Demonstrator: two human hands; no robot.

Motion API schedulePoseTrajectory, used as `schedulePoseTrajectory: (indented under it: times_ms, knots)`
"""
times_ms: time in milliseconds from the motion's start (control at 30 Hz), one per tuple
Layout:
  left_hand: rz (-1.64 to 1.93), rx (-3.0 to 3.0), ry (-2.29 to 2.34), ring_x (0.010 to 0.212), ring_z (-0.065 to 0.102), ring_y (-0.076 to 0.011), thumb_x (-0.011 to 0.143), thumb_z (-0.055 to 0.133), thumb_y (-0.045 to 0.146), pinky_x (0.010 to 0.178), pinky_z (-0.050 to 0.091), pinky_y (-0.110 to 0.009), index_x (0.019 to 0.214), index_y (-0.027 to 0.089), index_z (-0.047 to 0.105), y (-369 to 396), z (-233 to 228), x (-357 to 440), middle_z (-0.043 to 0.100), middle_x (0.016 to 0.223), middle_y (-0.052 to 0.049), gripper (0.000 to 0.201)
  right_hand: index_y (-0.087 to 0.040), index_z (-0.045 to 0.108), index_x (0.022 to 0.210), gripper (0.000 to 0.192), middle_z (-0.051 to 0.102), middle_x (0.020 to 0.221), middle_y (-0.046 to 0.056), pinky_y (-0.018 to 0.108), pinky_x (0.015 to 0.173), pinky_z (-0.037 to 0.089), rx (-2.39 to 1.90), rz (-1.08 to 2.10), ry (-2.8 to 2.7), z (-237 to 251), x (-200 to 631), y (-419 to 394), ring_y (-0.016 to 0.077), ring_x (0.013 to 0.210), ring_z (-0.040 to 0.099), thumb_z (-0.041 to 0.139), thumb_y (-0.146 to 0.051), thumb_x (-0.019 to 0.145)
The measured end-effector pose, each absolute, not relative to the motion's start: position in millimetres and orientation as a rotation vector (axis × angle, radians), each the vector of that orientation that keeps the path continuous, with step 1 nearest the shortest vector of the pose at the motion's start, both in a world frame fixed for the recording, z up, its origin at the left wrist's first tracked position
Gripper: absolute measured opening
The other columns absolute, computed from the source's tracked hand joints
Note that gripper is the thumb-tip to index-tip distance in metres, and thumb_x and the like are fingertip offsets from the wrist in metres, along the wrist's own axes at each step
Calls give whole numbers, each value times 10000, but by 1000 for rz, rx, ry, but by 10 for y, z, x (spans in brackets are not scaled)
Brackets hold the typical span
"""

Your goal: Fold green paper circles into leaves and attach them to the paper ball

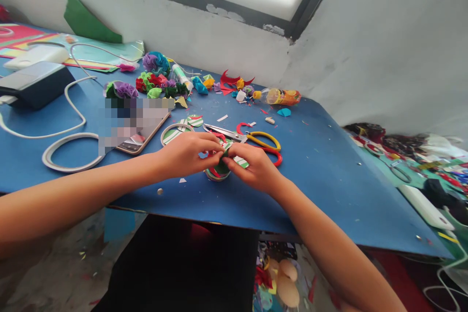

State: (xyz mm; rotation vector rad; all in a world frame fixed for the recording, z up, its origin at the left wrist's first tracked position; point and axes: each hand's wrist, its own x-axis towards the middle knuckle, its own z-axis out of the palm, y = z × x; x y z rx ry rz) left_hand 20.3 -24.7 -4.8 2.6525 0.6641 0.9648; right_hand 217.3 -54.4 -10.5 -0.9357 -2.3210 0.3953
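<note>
Near the table's front edge, my left hand (185,156) and my right hand (254,165) meet fingertip to fingertip. Between them they pinch a small dark green paper piece (225,152), partly covered by the fingers. Right below sits a low round object (218,177) with green and red on it, mostly hidden. Scissors (265,140) with yellow and red handles lie just beyond my right hand, blades pointing left. Behind my left hand are a pale ring (164,131) and green-and-white striped paper discs (177,129).
A phone (146,131) lies left of the hands, near a white ring (47,158). Crinkled paper flowers (157,63), a glue stick (182,77) and a drink bottle (278,96) line the back. A dark box (36,85) with a white cable stands left.
</note>
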Motion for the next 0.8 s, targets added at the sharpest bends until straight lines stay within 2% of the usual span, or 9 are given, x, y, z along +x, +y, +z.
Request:
schedulePoseTrajectory:
  times_ms: [400, 800]
  knots:
    - [857, 2661, 747, 767, 615, -119, 833, 506, 272, 687, 462, -222, 880, 173, 652, -262, -45, 196, 656, 894, -21, 182, -169, 528, 764, 141, 596, 730, 20, 232, 640, 407, -967, 404, -2303, -100, 2172, -548, 114, 669, 528, 474, -254, 863]
    - [824, 2682, 746, 741, 590, -107, 846, 482, 276, 674, 444, -210, 885, 172, 634, -254, -52, 201, 639, 872, -24, 189, -166, 530, 764, 145, 599, 728, 25, 229, 641, 400, -970, 393, -2316, -88, 2175, -555, 117, 674, 531, 470, -251, 864]
